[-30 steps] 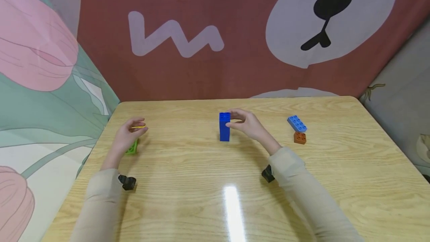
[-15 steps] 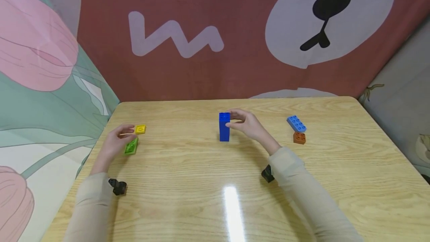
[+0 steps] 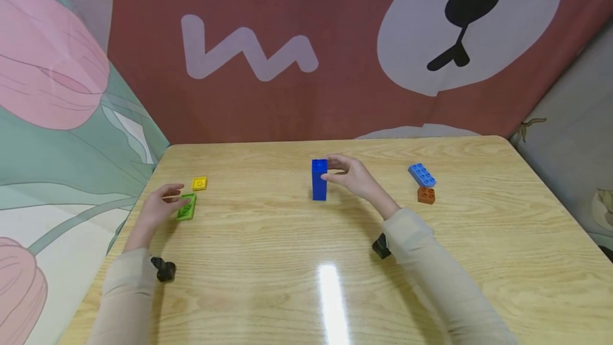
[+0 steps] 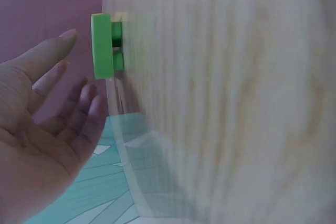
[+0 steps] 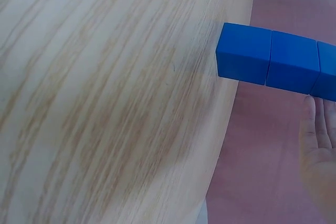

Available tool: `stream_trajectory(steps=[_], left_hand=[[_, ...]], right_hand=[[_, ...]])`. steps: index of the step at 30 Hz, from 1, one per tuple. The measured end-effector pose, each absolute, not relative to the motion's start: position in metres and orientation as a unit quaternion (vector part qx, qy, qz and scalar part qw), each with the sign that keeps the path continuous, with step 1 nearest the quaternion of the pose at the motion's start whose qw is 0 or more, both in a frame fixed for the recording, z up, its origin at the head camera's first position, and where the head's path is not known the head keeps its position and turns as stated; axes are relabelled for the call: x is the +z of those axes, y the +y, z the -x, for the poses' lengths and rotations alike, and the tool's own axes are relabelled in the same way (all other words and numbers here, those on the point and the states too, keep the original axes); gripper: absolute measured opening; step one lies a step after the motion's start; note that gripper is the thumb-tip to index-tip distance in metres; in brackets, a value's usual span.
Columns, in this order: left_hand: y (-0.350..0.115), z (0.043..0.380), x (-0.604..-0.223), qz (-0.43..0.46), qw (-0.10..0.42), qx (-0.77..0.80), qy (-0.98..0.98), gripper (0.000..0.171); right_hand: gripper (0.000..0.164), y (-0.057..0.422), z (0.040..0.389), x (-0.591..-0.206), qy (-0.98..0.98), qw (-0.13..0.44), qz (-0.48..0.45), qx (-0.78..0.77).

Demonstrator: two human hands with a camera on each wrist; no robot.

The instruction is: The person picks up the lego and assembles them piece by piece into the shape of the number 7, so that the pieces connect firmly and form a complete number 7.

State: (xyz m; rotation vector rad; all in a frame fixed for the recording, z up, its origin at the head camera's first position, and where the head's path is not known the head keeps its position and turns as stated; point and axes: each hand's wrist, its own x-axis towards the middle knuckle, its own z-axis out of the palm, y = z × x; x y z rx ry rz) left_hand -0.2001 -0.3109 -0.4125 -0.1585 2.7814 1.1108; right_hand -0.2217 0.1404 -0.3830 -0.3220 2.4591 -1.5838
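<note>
Head view: upright blue tower [image 3: 318, 188] in right hand [image 3: 351, 175], on table [image 3: 258, 260].

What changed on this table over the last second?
The left hand drew back toward the person and to their left, away from the yellow brick, which its fingers mostly covered before; whether it had held it is unclear. It is now open near the green brick. Unchanged: the right hand at the upright blue stack, the light blue brick and the brown brick.
</note>
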Motion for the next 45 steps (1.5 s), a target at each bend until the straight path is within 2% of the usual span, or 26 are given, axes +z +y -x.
stream_trajectory(steps=[7, 13, 33, 45], left_hand=[[-0.314, 0.199, -0.414, 0.059, 0.126, 0.352, 0.926, 0.074], [-0.311, 0.199, -0.414, 0.045, 0.135, 0.342, 0.929, 0.076], [-0.307, 0.199, -0.414, 0.043, 0.137, 0.327, 0.934, 0.068], [-0.290, 0.198, -0.400, -0.015, 0.088, 0.371, 0.924, 0.066]], right_hand=[[0.056, 0.140, 0.223, -0.384, 0.829, 0.098, 0.113, -0.539], [0.055, 0.141, 0.223, -0.385, 0.829, 0.097, 0.115, -0.539], [0.055, 0.141, 0.223, -0.386, 0.827, 0.099, 0.111, -0.543], [0.056, 0.141, 0.223, -0.387, 0.825, 0.105, 0.114, -0.544]])
